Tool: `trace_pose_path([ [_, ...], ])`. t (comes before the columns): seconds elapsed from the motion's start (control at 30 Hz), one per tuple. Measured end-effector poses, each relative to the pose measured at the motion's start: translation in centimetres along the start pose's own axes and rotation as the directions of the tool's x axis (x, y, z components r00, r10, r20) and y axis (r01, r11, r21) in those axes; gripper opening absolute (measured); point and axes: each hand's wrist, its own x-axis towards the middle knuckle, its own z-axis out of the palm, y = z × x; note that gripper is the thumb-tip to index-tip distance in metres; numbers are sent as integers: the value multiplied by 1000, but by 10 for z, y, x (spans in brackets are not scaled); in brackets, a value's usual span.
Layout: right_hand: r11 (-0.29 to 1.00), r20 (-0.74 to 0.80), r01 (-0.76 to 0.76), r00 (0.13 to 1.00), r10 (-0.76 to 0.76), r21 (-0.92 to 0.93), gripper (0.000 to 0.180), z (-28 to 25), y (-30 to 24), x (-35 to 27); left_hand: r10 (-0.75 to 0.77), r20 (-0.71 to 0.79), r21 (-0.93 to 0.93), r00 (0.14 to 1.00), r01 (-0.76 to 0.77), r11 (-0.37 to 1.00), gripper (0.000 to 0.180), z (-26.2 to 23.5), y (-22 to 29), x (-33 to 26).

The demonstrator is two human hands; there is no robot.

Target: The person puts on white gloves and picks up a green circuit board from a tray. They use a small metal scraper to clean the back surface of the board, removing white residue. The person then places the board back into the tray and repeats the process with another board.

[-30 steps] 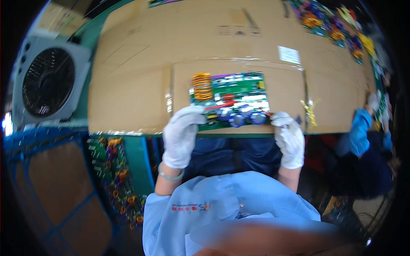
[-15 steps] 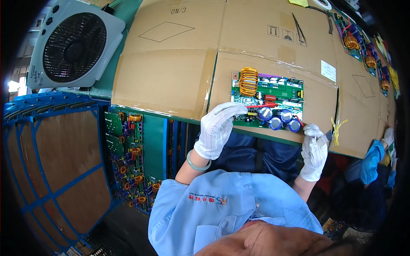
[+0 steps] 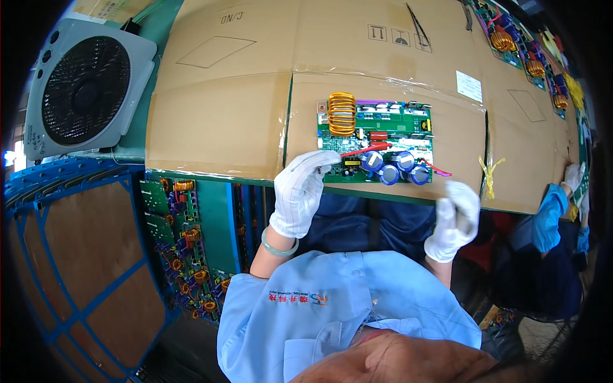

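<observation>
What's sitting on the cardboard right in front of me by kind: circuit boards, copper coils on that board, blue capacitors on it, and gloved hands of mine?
Circuit board: 1
Copper coil: 1
Blue capacitors: 4
Gloved hands, left hand and right hand: 2
Total: 8

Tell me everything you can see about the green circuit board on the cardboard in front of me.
The circuit board is a green rectangle lying flat on the cardboard near the bench's front edge. A copper coil stands at its far left corner, and four blue capacitors line its near edge. A red wire crosses its middle, and another red wire trails off its right corner. The gloved left hand touches its near left corner; the right hand is off it.
</observation>
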Motion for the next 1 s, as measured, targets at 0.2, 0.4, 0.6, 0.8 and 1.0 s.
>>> trace_pose_path([
  [0.2,967,215,-5,975,62,-256,53,31,-7,17,4,28,47,1000,-6,999,17,-3,-6,-3],
  [0.4,946,412,104,911,34,-307,52,35,3,28,-106,80,-125,991,116,985,21,-9,1,-9],
  [0.6,962,394,81,919,30,-261,49,32,-13,30,95,25,-156,995,-90,984,15,-19,16,-12],
  [0.8,964,441,-81,878,190,-253,44,9,-17,4,232,285,65,930,-260,963,40,-42,18,-38],
  [1.0,964,472,26,875,106,-264,38,7,-3,-5,273,341,112,900,-327,938,38,-49,14,-48],
])
